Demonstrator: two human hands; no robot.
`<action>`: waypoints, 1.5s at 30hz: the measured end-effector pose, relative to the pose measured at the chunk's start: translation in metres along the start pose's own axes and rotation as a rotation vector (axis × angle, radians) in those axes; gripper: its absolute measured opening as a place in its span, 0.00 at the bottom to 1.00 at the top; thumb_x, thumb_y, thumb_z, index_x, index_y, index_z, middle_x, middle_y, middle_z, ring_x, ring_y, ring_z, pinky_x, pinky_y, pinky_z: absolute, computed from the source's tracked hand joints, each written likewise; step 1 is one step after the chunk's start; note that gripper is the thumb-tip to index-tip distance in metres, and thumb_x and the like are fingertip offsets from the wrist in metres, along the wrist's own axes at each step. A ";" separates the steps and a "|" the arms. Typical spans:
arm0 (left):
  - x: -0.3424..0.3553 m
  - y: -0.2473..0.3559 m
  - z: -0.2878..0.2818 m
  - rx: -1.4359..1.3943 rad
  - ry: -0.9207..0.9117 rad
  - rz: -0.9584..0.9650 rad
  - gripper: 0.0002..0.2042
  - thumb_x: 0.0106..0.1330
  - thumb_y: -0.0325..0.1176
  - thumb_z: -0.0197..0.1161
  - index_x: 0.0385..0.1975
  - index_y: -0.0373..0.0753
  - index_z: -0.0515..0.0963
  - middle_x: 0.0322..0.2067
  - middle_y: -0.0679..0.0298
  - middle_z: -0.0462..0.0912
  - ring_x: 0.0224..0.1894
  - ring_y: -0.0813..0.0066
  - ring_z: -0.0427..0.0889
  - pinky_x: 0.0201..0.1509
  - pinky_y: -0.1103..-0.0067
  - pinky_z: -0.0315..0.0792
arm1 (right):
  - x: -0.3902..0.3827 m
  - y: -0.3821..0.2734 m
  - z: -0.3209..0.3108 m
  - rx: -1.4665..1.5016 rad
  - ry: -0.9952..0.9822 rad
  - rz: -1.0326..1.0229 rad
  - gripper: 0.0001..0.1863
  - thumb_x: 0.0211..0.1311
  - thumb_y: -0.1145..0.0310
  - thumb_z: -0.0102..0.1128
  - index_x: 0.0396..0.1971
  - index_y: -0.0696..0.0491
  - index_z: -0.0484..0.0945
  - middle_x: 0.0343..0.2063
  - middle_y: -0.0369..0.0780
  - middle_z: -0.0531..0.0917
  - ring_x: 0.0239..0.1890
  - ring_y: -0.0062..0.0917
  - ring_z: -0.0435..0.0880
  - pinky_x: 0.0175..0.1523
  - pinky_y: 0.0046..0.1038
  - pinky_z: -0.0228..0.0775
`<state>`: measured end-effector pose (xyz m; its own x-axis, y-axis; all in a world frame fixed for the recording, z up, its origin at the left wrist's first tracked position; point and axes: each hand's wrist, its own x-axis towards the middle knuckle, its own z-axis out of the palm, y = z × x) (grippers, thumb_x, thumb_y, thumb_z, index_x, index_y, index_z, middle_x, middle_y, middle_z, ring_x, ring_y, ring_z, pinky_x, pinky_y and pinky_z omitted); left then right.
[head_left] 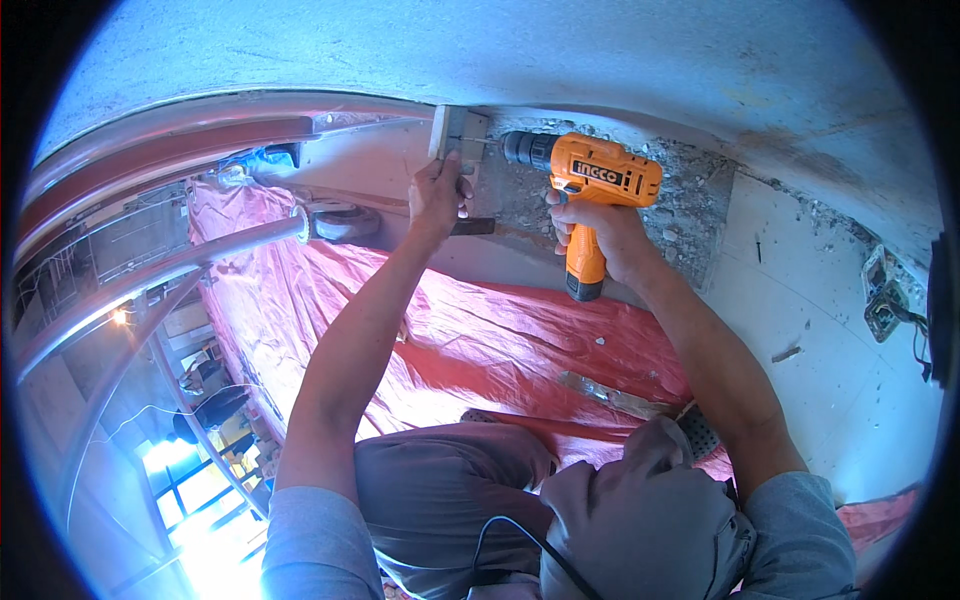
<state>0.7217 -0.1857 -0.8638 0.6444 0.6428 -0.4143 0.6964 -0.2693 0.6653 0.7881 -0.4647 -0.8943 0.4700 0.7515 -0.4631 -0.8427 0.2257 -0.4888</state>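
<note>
My right hand (612, 232) is wrapped round the grip of an orange cordless drill (604, 168). Its black chuck points left, and a thin bit reaches toward a small grey block with a pale edge (458, 128) against the foot of the wall. At the block's near edge, my left hand (438, 200) has its fingers curled and seems to pinch it; the exact grip is partly hidden. A short dark bar (473, 227) lies just beside the left fingers. Whether the bit touches the block is too small to tell.
Rough broken concrete (690, 205) with rubble runs along the wall. A pink sheet (480, 330) covers the floor near my knees. Scaffold tubes (180, 255) and a caster wheel (342, 220) stand at left. On the right are pale tiles (790, 300) and a loose wired metal box (882, 300).
</note>
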 end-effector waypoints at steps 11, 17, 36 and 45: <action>0.000 0.000 0.000 0.028 0.023 -0.013 0.27 0.80 0.52 0.58 0.26 0.34 0.81 0.18 0.64 0.82 0.20 0.78 0.78 0.24 0.75 0.74 | 0.001 0.000 0.004 -0.023 0.025 -0.012 0.19 0.58 0.70 0.74 0.49 0.59 0.82 0.30 0.38 0.84 0.28 0.24 0.85 0.38 0.34 0.83; 0.001 -0.001 0.000 0.040 0.019 -0.019 0.27 0.80 0.53 0.58 0.26 0.34 0.81 0.18 0.64 0.82 0.19 0.78 0.78 0.24 0.74 0.74 | 0.000 -0.002 0.003 -0.036 0.011 -0.005 0.17 0.58 0.68 0.73 0.46 0.56 0.82 0.29 0.36 0.83 0.28 0.22 0.83 0.38 0.33 0.82; -0.004 0.008 0.000 0.078 0.035 0.001 0.26 0.80 0.52 0.57 0.28 0.33 0.82 0.18 0.63 0.82 0.19 0.78 0.78 0.23 0.74 0.75 | -0.001 -0.002 0.004 -0.042 0.001 -0.013 0.19 0.58 0.69 0.73 0.48 0.58 0.81 0.31 0.37 0.84 0.28 0.22 0.84 0.38 0.33 0.83; -0.003 0.006 0.001 0.061 0.031 -0.005 0.26 0.81 0.51 0.57 0.27 0.33 0.82 0.18 0.63 0.82 0.19 0.78 0.79 0.23 0.74 0.75 | 0.000 -0.002 0.004 -0.040 0.012 -0.004 0.18 0.59 0.69 0.73 0.48 0.57 0.82 0.32 0.36 0.84 0.28 0.22 0.83 0.38 0.32 0.83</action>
<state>0.7242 -0.1895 -0.8591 0.6312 0.6659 -0.3977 0.7184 -0.3085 0.6235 0.7886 -0.4628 -0.8907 0.4769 0.7428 -0.4699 -0.8295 0.2035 -0.5202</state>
